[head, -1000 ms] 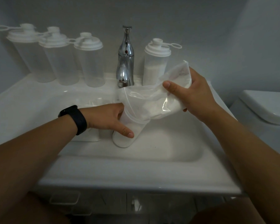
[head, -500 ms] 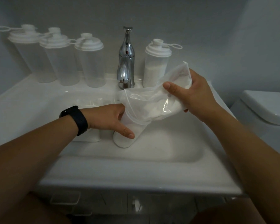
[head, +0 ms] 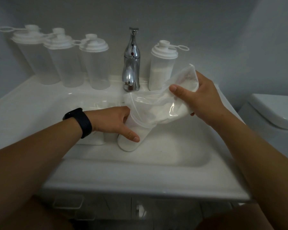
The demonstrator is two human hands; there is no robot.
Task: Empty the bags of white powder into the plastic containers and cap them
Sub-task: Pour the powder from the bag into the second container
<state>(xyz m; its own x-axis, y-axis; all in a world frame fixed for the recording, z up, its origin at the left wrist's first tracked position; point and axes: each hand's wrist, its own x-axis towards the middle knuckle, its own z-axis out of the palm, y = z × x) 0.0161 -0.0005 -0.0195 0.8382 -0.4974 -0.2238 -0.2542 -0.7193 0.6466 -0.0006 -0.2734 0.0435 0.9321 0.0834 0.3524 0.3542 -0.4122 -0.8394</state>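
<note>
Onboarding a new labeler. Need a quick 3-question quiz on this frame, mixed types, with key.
1. True or false: the right hand holds the bag tilted over the open container in the sink.
2. How many capped containers stand left of the faucet? A) two B) three C) four
3. Fill in: the left hand grips the open ____.

Key: 1 true; 2 B; 3 container. The capped container right of the faucet already holds powder.

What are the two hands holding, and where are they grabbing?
The right hand grips the plastic bag of white powder by its raised bottom end. The left hand holds the open container near its top, under the bag's mouth.
</note>
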